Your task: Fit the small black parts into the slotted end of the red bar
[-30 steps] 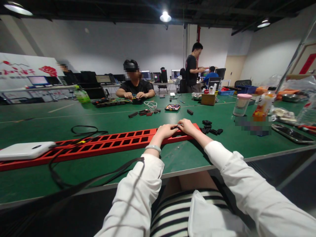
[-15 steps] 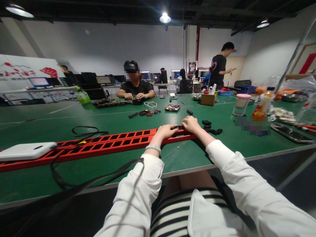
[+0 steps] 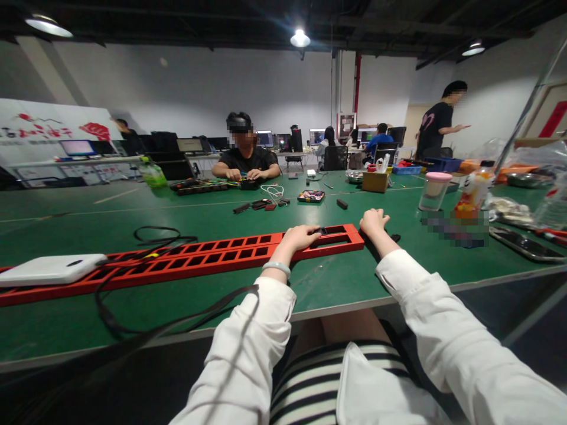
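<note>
A long red slotted frame (image 3: 230, 255) lies across the green table (image 3: 177, 319). My left hand (image 3: 300, 237) rests on it near its right end, fingers closed at a small black part (image 3: 325, 231) sitting in a slot; the fingertips partly hide the part. To the right of the frame, my right hand (image 3: 374, 223) is over the small black pieces, with its fingers bent. Most of those pieces are hidden behind it, and one black piece (image 3: 396, 238) shows beside the wrist. Whatever the right fingers hold, if anything, cannot be made out.
A white power bank (image 3: 53, 270) with black cables lies on the frame's left part. Phone (image 3: 527, 243), lidded cup (image 3: 433, 192) and bottle (image 3: 473, 192) stand or lie right. Across the table sits a person (image 3: 245, 156) near dark parts; a cardboard box (image 3: 374, 181) stands behind.
My right hand has left the red frame and moved right to the black pieces, uncovering the frame's end. My left hand stays at the black part. The standing person has moved right.
</note>
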`<state>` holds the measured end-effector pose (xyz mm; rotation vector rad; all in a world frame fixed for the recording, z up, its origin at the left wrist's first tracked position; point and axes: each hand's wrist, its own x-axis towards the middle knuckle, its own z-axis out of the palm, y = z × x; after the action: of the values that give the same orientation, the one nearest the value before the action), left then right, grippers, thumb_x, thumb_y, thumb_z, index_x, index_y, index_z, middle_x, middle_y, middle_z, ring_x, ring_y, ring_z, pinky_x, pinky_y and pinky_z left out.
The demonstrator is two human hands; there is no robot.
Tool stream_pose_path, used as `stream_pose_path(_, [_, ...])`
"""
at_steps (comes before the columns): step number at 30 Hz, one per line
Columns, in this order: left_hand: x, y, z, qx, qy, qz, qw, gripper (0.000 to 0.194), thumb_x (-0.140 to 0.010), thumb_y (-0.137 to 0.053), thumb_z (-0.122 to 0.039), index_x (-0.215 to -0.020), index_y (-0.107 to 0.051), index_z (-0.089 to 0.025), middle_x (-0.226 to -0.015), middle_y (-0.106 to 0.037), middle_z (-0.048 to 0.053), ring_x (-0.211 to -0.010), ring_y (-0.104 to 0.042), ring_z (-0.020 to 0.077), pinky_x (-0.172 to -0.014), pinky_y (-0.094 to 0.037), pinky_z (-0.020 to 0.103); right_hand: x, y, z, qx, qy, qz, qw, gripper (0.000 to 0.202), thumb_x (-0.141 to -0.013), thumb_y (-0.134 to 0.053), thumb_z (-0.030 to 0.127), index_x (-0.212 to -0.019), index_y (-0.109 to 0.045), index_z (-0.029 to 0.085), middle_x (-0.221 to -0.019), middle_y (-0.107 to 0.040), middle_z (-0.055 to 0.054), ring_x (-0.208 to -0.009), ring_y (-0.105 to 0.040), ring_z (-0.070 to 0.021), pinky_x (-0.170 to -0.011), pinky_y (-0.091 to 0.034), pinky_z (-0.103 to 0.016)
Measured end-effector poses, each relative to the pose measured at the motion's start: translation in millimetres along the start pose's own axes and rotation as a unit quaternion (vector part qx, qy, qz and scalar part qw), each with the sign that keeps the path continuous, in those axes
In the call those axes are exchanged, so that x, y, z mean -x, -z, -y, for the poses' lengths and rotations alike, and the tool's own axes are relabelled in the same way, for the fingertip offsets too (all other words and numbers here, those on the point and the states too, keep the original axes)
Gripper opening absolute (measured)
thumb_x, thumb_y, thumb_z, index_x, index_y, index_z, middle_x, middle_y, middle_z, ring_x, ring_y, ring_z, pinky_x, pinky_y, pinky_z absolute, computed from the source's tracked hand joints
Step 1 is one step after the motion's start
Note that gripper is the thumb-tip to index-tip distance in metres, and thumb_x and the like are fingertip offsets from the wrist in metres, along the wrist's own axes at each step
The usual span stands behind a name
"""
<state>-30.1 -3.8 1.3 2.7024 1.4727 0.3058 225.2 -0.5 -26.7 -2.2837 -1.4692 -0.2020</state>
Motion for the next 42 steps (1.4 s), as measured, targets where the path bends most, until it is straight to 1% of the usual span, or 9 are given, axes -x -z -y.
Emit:
stream_pose_path(7, [2.1,2.5,-2.8,0.004,0.005,0.005,1.0,0.051,-0.079,-0.034,-0.06,-0.123,-0.046,-0.037,-0.123,-0.051,-0.005,-0.11,-0.049,0.0205,-0.088,-0.035,0.025,-1.6,1.8,0.2,-0.014,0.007,0.034,0.999,0.024,-0.072,-0.047,0.013,-0.089,-0.065,0.013,-0.098,-0.058,-0.015,-0.104,-0.039,-0.029,-0.084,-0.026,-0.049])
stream_pose_path(11, [3.0,4.4,-4.9,0.003,0.01,0.009,1.0,0.051,-0.079,-0.034,-0.06,-0.123,-0.046,-0.037,-0.124,-0.051,-0.004,-0.111,-0.048,0.0203,-0.088,-0.035,0.025,0.4,4.2,1.0,-0.03,0.007,0.034,0.999,0.025,-0.07,-0.047,0.007,-0.083,-0.067,0.015,-0.092,-0.06,-0.014,-0.1,-0.043,-0.028,-0.084,-0.024,-0.051])
stream_pose_path(14, [4.3,6.5,-7.1,-0.001,0.014,0.012,1.0,0.051,-0.08,-0.034,-0.059,-0.125,-0.042,-0.037,-0.126,-0.049,-0.004,-0.113,-0.046,0.0204,-0.09,-0.033,0.026,0.7,4.0,0.6,-0.039,0.001,0.033,0.999,0.025,-0.07,-0.047,0.007,-0.082,-0.067,0.016,-0.089,-0.061,-0.015,-0.097,-0.045,-0.0272,-0.083,-0.026,-0.05])
stream_pose_path(19, [9.3,11.6,-13.0,-0.019,-0.02,0.026,0.999,0.056,-0.079,-0.03,-0.064,-0.131,-0.029,-0.043,-0.127,-0.047,-0.003,-0.111,-0.046,0.0229,-0.09,-0.032,0.031,-3.0,1.3,0.1,-0.033,-0.006,0.039,0.999,0.027,-0.071,-0.045,0.006,-0.083,-0.067,0.015,-0.087,-0.061,-0.014,-0.094,-0.048,-0.0251,-0.08,-0.03,-0.045])
stream_pose_path(23, [12.1,13.4,-18.2,-0.032,-0.023,0.042,0.998,0.058,-0.076,-0.029,-0.069,-0.129,-0.031,-0.045,-0.13,-0.043,-0.003,-0.113,-0.044,0.0246,-0.093,-0.03,0.034,-5.5,0.2,-1.2,-0.028,0.001,0.046,0.999,0.029,-0.072,-0.044,0.003,-0.085,-0.067,0.015,-0.092,-0.059,-0.012,-0.092,-0.049,-0.0229,-0.079,-0.032,-0.04])
stream_pose_path(25, [12.4,13.4,-19.5,-0.038,-0.021,0.046,0.998,0.057,-0.075,-0.028,-0.07,-0.126,-0.035,-0.045,-0.131,-0.042,-0.003,-0.114,-0.043,0.0255,-0.093,-0.029,0.035,-5.6,0.0,-2.3,-0.042,0.023,0.031,0.998,0.032,-0.072,-0.044,0.003,-0.089,-0.067,0.017,-0.097,-0.057,-0.012,-0.093,-0.048,-0.0232,-0.078,-0.033,-0.038])
stream_pose_path(28, [12.1,13.1,-19.7,-0.041,-0.015,0.047,0.998,0.056,-0.074,-0.028,-0.071,-0.124,-0.038,-0.046,-0.13,-0.043,-0.003,-0.112,-0.044,0.0258,-0.093,-0.029,0.035,-4.5,-0.5,-1.8,-0.085,0.075,-0.012,0.994,0.038,-0.074,-0.042,0.006,-0.104,-0.062,0.018,-0.103,-0.054,-0.012,-0.094,-0.048,-0.0219,-0.079,-0.035,-0.032])
stream_pose_path(31, [11.7,12.7,-18.6,-0.037,-0.014,0.047,0.998,0.056,-0.075,-0.028,-0.071,-0.123,-0.04,-0.046,-0.129,-0.044,-0.003,-0.112,-0.045,0.025,-0.093,-0.029,0.034,-1.4,-0.5,4.2,-0.126,0.122,-0.043,0.984,0.043,-0.077,-0.039,0.008,-0.116,-0.055,0.016,-0.102,-0.053,-0.013,-0.091,-0.047,-0.0205,-0.081,-0.036,-0.028])
stream_pose_path(42, [13.5,13.5,-20.5,-0.028,-0.008,0.036,0.999,0.053,-0.076,-0.031,-0.068,-0.122,-0.043,-0.045,-0.128,-0.045,-0.003,-0.111,-0.045,0.0244,-0.094,-0.029,0.033,23.2,6.9,41.8,-0.222,0.286,-0.071,0.929,0.04,-0.078,-0.04,0.01,-0.115,-0.054,0.014,-0.101,-0.052,-0.011,-0.095,-0.044,-0.0199,-0.085,-0.035,-0.029])
